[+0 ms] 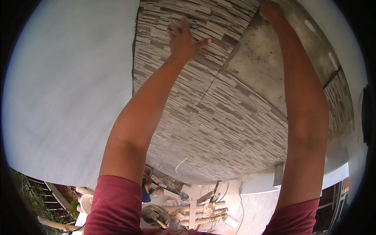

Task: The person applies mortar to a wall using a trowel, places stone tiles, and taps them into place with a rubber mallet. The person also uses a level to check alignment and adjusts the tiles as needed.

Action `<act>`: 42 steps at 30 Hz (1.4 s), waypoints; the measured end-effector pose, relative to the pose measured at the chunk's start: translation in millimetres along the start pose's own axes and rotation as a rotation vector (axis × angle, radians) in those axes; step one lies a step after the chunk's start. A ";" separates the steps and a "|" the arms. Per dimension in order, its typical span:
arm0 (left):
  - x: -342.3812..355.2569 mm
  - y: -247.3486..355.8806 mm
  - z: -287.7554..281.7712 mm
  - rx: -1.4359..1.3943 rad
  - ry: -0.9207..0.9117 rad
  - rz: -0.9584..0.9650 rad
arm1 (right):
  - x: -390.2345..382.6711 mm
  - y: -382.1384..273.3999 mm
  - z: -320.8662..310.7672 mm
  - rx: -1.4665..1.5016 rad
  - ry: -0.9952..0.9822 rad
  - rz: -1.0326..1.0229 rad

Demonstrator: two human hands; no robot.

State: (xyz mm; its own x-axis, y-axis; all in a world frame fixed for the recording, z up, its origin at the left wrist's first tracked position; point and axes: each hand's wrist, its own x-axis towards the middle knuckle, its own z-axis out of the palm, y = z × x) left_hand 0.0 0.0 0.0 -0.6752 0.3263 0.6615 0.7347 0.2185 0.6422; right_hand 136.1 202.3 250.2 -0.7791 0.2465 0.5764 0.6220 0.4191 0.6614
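My left hand rests with fingers spread on an upper stone-patterned tile in grey and beige strips, beside the white wall's edge. My right hand is raised at that tile's upper right edge, fingers curled at it, partly cut off by the rim of the picture. More patterned tiles cover the wall below my left hand. A bare patch of stained cement lies between them, under my right hand and behind my right arm.
A smooth white wall fills the left side. Far below are a co-worker in blue, scaffold bamboo poles, planks, a bucket and cables. Plants and a fence show at lower left, a dark window frame at lower right.
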 end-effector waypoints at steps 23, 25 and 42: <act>39.2 89.4 -14.0 0.067 -0.115 0.006 | -33.1 -18.1 -27.5 1.165 0.052 0.558; 34.0 119.1 -25.5 0.078 -0.194 0.073 | -29.2 -20.6 -24.2 1.160 0.080 0.546; 31.8 144.5 -3.2 0.167 -0.197 0.016 | -44.5 -28.8 -52.5 0.969 -0.049 0.474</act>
State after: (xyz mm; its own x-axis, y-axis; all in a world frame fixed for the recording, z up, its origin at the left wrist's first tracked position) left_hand 84.5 39.0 115.1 -0.6499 0.5003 0.5721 0.7566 0.3552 0.5490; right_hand 157.0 133.4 230.7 -0.4912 0.5909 0.6400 0.5510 0.7798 -0.2972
